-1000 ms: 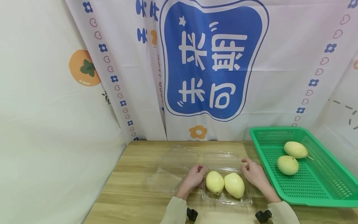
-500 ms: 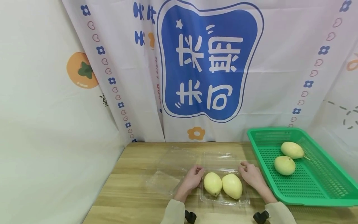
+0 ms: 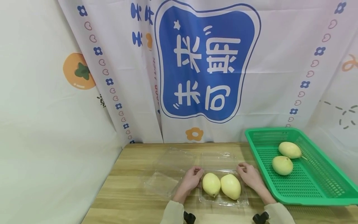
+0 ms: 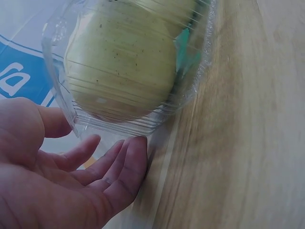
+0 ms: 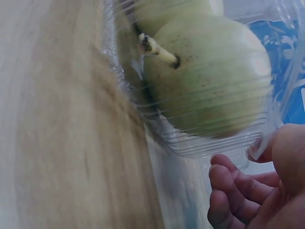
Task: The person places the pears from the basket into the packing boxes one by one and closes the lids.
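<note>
Fabric backdrop (image 3: 212, 71), white with a big blue panel of white characters, hangs behind everything. Below it lies the pale wood-grain worktop (image 3: 131, 193). On the worktop's right side sits a green perforated plastic basket (image 3: 321, 186) holding two pale yellow-green pears (image 3: 282, 165), close to each other. Near the front edge, between the two hands, lies a clear plastic clamshell tray (image 3: 223, 202), its open lid (image 3: 218, 158) lying back toward the backdrop. Inside it rest two more pale yellow-green pears, the left pear (image 3: 211, 184) and the right pear (image 3: 230, 186), touching side by side. A second clear plastic tray (image 3: 165, 180) lies just left of it.

Left hand (image 3: 191, 179) is at the clamshell's left wall; the left wrist view shows its fingers (image 4: 119, 167) relaxed and slightly curled against the tray's corner, gripping nothing. Right hand (image 3: 249, 175) is at the right wall; the right wrist view shows its thumb tip at the tray's rim and the fingers (image 5: 238, 186) curled just beneath, though whether they truly pinch the rim cannot be told.
</note>
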`<state>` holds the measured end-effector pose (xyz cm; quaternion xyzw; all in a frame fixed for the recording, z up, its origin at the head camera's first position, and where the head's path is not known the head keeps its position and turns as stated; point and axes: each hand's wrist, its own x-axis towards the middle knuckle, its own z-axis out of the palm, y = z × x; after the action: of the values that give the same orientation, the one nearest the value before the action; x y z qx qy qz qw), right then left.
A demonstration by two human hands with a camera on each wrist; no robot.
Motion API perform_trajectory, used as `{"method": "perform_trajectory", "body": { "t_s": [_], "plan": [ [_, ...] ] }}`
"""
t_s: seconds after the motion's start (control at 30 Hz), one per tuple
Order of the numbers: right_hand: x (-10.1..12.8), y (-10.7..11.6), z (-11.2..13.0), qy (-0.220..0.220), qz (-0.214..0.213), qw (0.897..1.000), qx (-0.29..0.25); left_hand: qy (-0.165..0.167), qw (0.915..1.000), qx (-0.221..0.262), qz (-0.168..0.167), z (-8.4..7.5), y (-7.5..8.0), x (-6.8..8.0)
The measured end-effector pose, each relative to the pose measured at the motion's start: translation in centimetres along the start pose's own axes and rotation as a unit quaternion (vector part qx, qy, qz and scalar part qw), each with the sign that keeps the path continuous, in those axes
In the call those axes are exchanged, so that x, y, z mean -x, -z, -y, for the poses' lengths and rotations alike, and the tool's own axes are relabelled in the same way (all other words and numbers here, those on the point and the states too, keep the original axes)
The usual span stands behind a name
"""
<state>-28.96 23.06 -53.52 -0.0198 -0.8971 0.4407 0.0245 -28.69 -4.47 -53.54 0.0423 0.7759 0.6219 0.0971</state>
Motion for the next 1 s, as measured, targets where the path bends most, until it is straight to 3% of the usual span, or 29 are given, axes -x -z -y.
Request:
{"method": "perform_trajectory", "body": {
  "t_s": [1.0],
  "plan": [
    [-0.24, -0.20, -0.36, 0.037, -0.028, 0.997, -0.056, -0.012, 0.9992, 0.038, 0.004, 0.07, -0.17, -0.31]
  ]
}}
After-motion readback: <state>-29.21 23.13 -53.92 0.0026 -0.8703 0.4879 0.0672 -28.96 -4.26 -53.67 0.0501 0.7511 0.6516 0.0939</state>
